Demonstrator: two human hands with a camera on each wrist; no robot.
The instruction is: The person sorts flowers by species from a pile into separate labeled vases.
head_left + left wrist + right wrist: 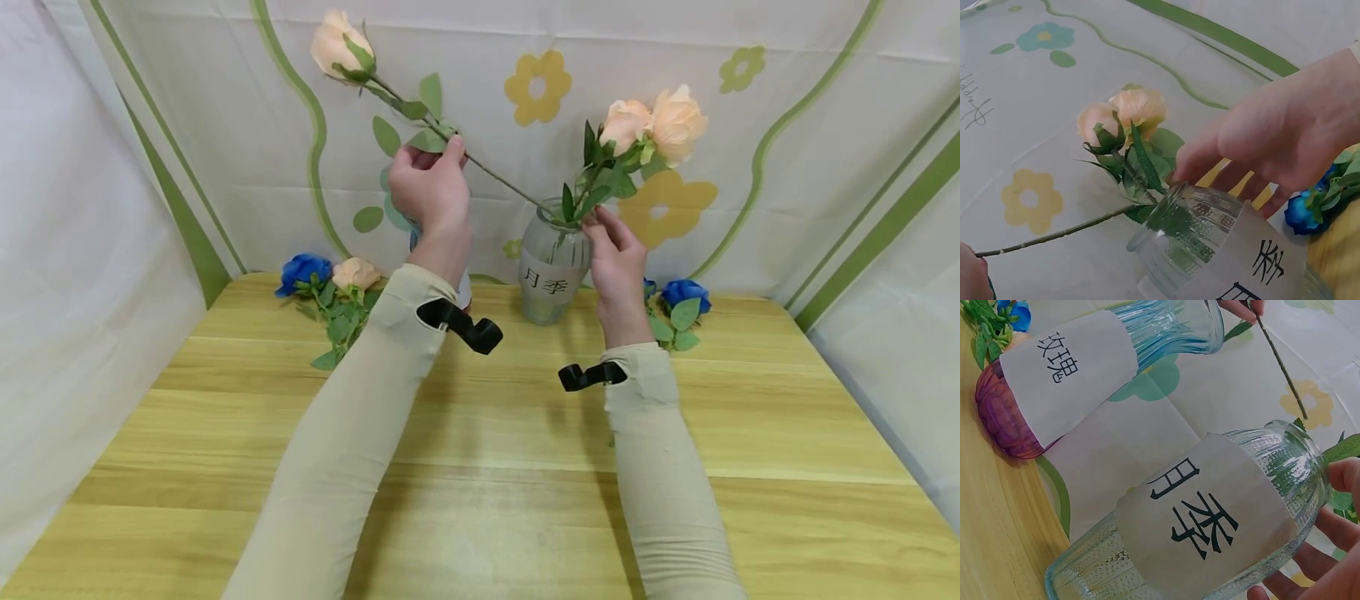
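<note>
Entries; clock directions read from the head view, centred on the clear vase.

Item: clear ribbed glass vase with a white paper label (pixel 553 271) – upright on the pale wood-grain table (pixel 480 533).

Item: single peach rose with soft petals and a long, thin green stem (pixel 339 48) – bloom high at ten o'clock, stem slanting down to the vase mouth. Whether its lower end is inside the rim cannot be told.

Item: left hand (pixel 433 185) – at ten o'clock, pinching that stem partway along, below the leaves.

Item: right hand (pixel 618 262) – at three o'clock, thumb and fingers gripping the vase's neck.

Item: pair of peach roses with dark green leaves (pixel 637 123) – standing in the vase, leaning to one o'clock.

Item: tall blue-to-magenta glass vase (pixel 1075 378) – at nine o'clock, partly behind the left arm.

Handling notes: the stem lies rather flat for the mouth, so raising the bloom towards twelve should steepen it. The rim's nine-o'clock side looks the better entry, free of the pair's leaves. A grip nearer the cut end would likely steer the tip better. The neck wants a steady, light hold; top-heavy blooms could tip the glass.
</note>
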